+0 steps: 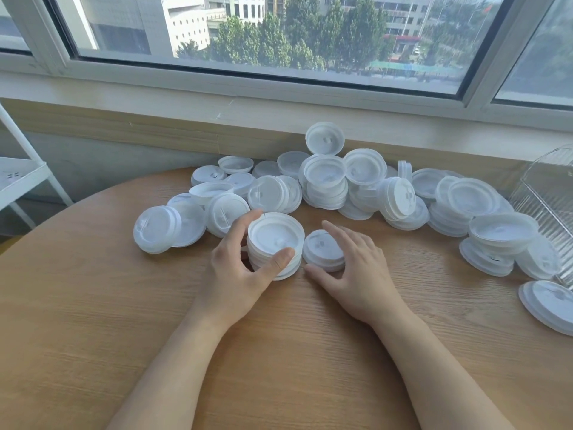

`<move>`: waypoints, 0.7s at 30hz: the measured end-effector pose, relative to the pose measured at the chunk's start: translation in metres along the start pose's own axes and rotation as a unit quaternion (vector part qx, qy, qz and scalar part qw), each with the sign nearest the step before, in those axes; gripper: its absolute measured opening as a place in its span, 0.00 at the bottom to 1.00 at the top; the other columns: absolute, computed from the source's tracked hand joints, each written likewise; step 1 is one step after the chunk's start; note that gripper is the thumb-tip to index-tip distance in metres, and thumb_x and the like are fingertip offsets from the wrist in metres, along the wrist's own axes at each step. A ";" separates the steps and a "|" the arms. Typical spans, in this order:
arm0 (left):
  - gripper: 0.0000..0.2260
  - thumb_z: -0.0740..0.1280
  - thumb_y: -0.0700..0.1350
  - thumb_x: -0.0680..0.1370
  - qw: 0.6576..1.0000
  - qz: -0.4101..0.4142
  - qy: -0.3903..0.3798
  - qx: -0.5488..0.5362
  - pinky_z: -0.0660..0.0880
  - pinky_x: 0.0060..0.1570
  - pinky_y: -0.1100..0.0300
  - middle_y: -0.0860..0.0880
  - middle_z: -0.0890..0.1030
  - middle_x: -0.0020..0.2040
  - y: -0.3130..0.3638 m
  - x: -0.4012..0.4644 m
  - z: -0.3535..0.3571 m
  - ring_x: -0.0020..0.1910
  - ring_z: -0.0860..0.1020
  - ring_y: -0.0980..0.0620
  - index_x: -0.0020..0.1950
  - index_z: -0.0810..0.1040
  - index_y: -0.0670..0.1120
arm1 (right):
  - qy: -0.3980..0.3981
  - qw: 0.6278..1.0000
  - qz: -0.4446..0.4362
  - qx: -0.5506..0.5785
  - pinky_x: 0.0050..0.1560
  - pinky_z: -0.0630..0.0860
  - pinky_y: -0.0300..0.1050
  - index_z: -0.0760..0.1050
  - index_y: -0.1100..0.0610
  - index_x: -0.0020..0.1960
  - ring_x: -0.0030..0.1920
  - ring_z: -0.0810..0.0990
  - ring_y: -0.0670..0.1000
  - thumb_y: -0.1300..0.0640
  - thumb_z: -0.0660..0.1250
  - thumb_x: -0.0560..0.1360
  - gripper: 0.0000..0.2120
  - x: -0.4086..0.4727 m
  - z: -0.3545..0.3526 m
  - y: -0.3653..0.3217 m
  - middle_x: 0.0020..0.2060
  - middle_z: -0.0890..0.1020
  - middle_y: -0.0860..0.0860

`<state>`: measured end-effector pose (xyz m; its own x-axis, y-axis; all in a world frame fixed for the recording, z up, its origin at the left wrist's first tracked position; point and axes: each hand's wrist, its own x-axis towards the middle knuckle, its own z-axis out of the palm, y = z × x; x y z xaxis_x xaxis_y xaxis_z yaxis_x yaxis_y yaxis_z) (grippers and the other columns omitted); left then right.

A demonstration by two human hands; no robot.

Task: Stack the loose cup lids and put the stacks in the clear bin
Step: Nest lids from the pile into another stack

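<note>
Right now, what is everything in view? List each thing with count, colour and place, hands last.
lid stack: one, white, near middle of table, held.
single lid: one, white, right of the stack.
loose lids: dozens, white, heaped along table's far edge.
clear bin: one, ribbed, transparent, far right, partly cut off.
table: one, light wood.
rack: one, white, far left.
window: one, white frame, behind.
left hand: grips the stack.
right hand: fingers over the single lid.
</note>
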<state>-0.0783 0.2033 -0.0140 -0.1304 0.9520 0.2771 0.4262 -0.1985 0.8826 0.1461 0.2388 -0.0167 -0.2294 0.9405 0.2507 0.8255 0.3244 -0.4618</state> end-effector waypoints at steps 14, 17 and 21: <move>0.37 0.72 0.72 0.68 1.000 0.009 -0.008 0.002 0.76 0.67 0.57 0.64 0.79 0.65 0.002 -0.001 0.001 0.66 0.77 0.64 0.74 0.71 0.61 | 0.067 0.971 0.064 0.221 0.58 0.77 0.41 0.77 0.43 0.67 0.54 0.82 0.40 0.37 0.66 0.81 0.18 -0.003 -0.010 -0.005 0.54 0.84 0.39; 0.37 0.72 0.73 0.68 1.000 0.009 -0.013 0.003 0.75 0.69 0.53 0.63 0.79 0.67 0.001 0.000 0.001 0.68 0.76 0.62 0.75 0.71 0.61 | 0.101 0.967 0.073 0.223 0.47 0.74 0.38 0.81 0.46 0.59 0.45 0.82 0.39 0.41 0.60 0.84 0.14 -0.004 -0.011 -0.007 0.42 0.84 0.40; 0.36 0.72 0.73 0.69 1.000 0.010 -0.009 0.007 0.76 0.69 0.51 0.63 0.79 0.66 0.000 0.000 0.002 0.68 0.76 0.60 0.74 0.71 0.62 | 0.123 0.962 0.094 0.224 0.52 0.80 0.52 0.80 0.45 0.59 0.41 0.85 0.44 0.45 0.64 0.83 0.09 -0.001 -0.008 -0.002 0.42 0.86 0.42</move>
<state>-0.0766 0.2038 -0.0147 -0.1059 0.9516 0.2884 0.4406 -0.2151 0.8715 0.1486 0.2366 -0.0092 0.0766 0.9522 0.2956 0.5228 0.2141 -0.8251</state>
